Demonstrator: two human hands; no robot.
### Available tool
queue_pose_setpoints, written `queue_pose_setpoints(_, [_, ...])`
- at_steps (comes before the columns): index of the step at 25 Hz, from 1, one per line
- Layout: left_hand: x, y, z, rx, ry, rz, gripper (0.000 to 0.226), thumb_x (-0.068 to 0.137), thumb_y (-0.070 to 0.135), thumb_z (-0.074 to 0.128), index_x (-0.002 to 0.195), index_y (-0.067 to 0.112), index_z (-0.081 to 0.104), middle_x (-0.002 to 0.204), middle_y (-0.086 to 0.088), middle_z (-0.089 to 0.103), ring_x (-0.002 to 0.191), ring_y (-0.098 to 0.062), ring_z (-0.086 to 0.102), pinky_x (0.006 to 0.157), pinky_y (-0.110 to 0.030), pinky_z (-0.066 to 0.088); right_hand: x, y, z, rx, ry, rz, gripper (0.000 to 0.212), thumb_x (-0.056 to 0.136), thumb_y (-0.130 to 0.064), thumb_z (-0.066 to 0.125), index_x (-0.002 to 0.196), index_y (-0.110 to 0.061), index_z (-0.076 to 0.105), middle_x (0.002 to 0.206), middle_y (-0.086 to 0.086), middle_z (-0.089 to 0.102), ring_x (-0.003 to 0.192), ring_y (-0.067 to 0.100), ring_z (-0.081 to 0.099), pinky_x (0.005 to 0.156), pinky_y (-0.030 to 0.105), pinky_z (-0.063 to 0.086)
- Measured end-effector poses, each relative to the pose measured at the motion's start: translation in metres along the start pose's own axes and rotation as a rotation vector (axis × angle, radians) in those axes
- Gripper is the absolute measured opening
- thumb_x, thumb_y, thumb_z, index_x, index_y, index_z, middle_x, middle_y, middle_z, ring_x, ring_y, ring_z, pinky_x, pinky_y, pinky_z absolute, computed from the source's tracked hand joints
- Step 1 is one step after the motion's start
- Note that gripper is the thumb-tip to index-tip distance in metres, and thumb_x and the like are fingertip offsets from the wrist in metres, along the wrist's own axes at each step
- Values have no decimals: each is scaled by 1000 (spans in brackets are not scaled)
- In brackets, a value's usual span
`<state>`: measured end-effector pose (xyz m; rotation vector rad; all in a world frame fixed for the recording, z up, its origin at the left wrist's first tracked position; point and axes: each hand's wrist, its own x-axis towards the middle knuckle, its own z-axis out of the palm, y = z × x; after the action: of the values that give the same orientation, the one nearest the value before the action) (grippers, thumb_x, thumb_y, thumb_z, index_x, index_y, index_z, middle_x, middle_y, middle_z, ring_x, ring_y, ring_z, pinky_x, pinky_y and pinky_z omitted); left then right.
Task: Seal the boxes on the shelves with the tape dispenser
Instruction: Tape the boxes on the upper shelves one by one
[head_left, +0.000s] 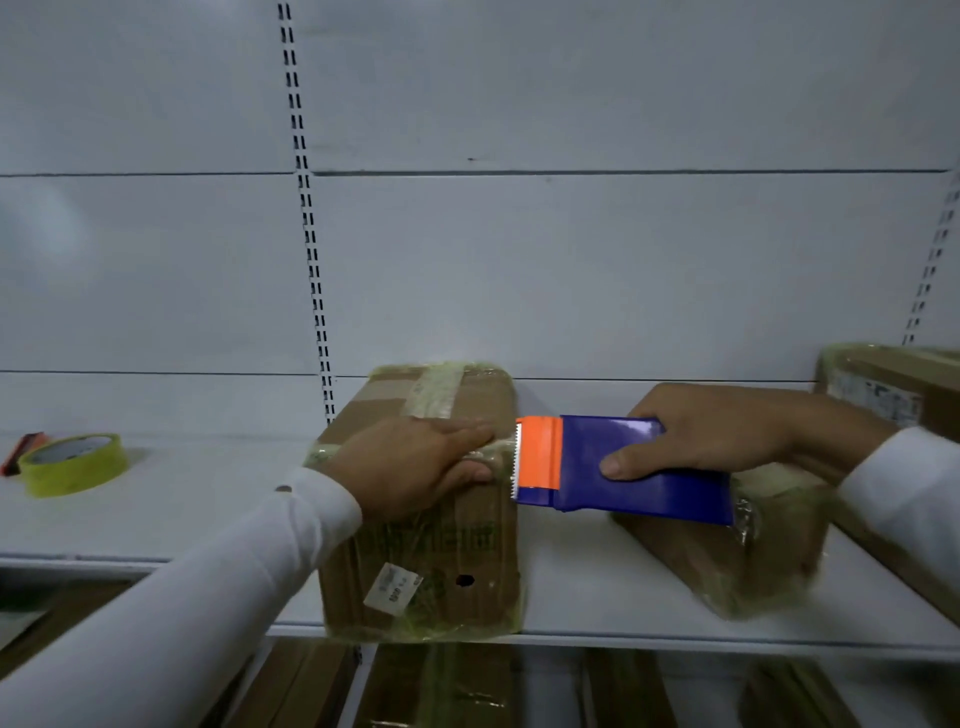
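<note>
White-sleeved hands work the center box (415, 525) on the shelf (156, 519): left hand (415, 462) flat on tape, right hand (727, 431) gripping the tape dispenser (613, 467) at 3 o'clock; an early tear could lift the strip.

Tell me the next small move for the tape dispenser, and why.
Probably tilt the tape dispenser so its serrated edge cuts the tape. The right hand holds it at the box corner, and the left hand already presses the tape flat there.
</note>
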<state>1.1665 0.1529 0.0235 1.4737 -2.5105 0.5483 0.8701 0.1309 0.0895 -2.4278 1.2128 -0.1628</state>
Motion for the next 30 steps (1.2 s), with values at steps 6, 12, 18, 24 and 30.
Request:
queue_pose_setpoints(6, [11, 8, 0, -10, -14, 8, 68, 85, 72, 13, 135, 35, 39, 132, 4, 57, 110, -27, 59, 89, -39, 48, -18, 24, -6, -107, 35, 141, 58, 76, -64, 62, 78, -7, 68, 64, 4, 69, 53, 10, 61, 57, 25, 43])
queue_pose_setpoints(12, [24, 32, 13, 87, 139, -122, 82, 75, 75, 2, 119, 32, 56, 114, 9, 62, 94, -20, 63, 72, -33, 50, 20, 8, 18, -348, 153, 196, 63, 77, -72, 58, 85, -11, 66, 70, 1, 65, 67, 20, 64, 60, 30, 45])
queue_pose_setpoints(18, [18, 37, 5, 40, 90, -207, 66, 80, 69, 19, 110, 29, 62, 109, 7, 63, 93, -22, 63, 71, -31, 48, 28, -3, 39, -695, 385, 293, 44, 85, -61, 54, 78, -18, 48, 76, -3, 54, 66, 19, 51, 62, 29, 37])
queue_pose_setpoints(24, [45, 68, 15, 66, 115, -472, 43, 88, 45, 43, 118, 15, 45, 118, -4, 49, 109, -25, 46, 67, -33, 35, 15, -16, 36, -605, 518, 277, 50, 84, -66, 52, 67, -20, 40, 65, -4, 49, 56, 11, 45, 51, 27, 32])
queue_pose_setpoints(30, [38, 63, 12, 36, 101, -389, 50, 87, 59, 42, 115, 19, 51, 114, -3, 54, 101, -23, 53, 70, -32, 43, 19, 15, 73, -422, 538, 293, 57, 84, -70, 47, 73, -14, 53, 68, 2, 58, 59, 19, 57, 59, 33, 45])
